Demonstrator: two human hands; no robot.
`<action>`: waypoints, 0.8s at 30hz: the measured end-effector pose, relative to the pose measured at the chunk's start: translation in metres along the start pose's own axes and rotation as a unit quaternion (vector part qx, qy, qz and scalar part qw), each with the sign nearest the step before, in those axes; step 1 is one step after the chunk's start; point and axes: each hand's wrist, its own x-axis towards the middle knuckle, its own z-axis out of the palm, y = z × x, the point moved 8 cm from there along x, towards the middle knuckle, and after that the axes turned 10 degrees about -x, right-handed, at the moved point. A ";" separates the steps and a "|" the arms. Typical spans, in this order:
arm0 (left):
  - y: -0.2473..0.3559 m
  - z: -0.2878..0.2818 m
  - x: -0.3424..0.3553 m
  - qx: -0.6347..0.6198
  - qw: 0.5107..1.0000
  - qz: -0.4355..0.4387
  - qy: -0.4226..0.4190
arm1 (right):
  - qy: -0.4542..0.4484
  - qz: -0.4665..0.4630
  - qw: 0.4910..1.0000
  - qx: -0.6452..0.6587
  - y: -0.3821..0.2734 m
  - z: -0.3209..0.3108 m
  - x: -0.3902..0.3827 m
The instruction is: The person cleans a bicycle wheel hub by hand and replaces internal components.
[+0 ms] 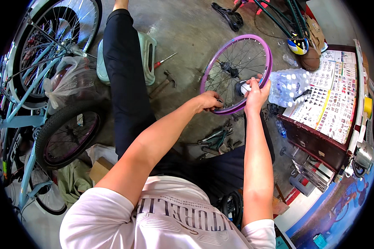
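A bicycle wheel with a purple rim [269,58], dark spokes and a black hub [229,69] is tilted in front of me, with no tyre on it. My left hand [209,101] has its fingers curled at the rim's near left edge; a small dark thing shows by the fingertips, too small to name. My right hand [257,93] grips the rim on its near right side, thumb and fingers wrapped round it. A white round thing [242,88] shows beside the right fingers; whether it is held or lies behind the wheel I cannot tell.
A hammer [163,84] and a red-handled screwdriver [165,61] lie near a pale green stool [150,43]. Hand tools [217,139] lie between my legs. Bottled water [287,87] and a sheet-covered chest [326,95] stand right. A tyred wheel [70,135] and a blue bicycle [25,120] are left.
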 end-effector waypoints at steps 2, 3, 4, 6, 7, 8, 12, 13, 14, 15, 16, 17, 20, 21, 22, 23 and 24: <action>0.005 -0.006 0.008 0.135 0.990 -0.008 0.046 | -0.015 0.007 1.000 0.005 -0.002 0.004 0.003; 0.008 -0.008 0.011 0.203 0.976 -0.004 0.078 | -0.022 -0.004 1.000 0.013 -0.002 0.009 0.004; 0.011 -0.010 0.013 0.270 0.956 -0.001 0.111 | -0.022 -0.004 1.000 0.016 0.000 0.013 0.005; 0.022 -0.009 0.007 0.351 0.922 0.021 0.162 | -0.016 -0.020 1.000 -0.006 -0.007 0.015 0.004; 0.027 -0.009 0.003 0.390 0.901 0.032 0.189 | -0.022 -0.026 0.999 -0.015 -0.007 0.015 0.007; 0.032 -0.007 -0.004 0.400 0.896 0.020 0.192 | -0.025 -0.032 0.999 -0.023 -0.006 0.011 0.009; 0.051 -0.002 -0.034 0.402 0.886 0.004 0.230 | -0.016 -0.014 0.999 -0.032 -0.010 0.011 0.006; 0.053 -0.001 -0.039 0.396 0.886 0.010 0.243 | -0.009 -0.012 0.999 -0.032 -0.008 0.009 0.007; 0.053 -0.001 -0.042 0.388 0.885 0.015 0.256 | -0.009 -0.012 0.999 -0.033 -0.007 0.008 0.008; 0.053 0.000 -0.043 0.386 0.884 0.023 0.264 | -0.010 -0.012 0.999 -0.034 -0.006 0.007 0.008; 0.052 0.002 -0.042 0.383 0.882 0.031 0.272 | -0.010 -0.011 0.999 -0.035 -0.005 0.006 0.008; 0.052 0.005 -0.042 0.380 0.881 0.040 0.278 | -0.001 -0.029 0.999 -0.030 -0.002 0.003 0.010; 0.047 0.008 -0.041 0.363 0.887 0.044 0.283 | 0.000 -0.046 0.999 -0.028 0.003 0.002 0.011; 0.046 0.006 -0.041 0.352 0.890 0.041 0.285 | -0.010 -0.038 0.999 -0.032 -0.001 0.004 0.010; 0.045 0.004 -0.040 0.341 0.894 0.038 0.288 | -0.020 -0.030 0.999 -0.036 -0.005 0.005 0.010; 0.044 0.003 -0.040 0.332 0.897 0.036 0.288 | -0.027 -0.020 0.999 -0.040 -0.010 0.006 0.007; 0.043 0.003 -0.039 0.329 0.900 0.033 0.284 | -0.025 -0.026 0.998 -0.044 -0.009 0.006 0.008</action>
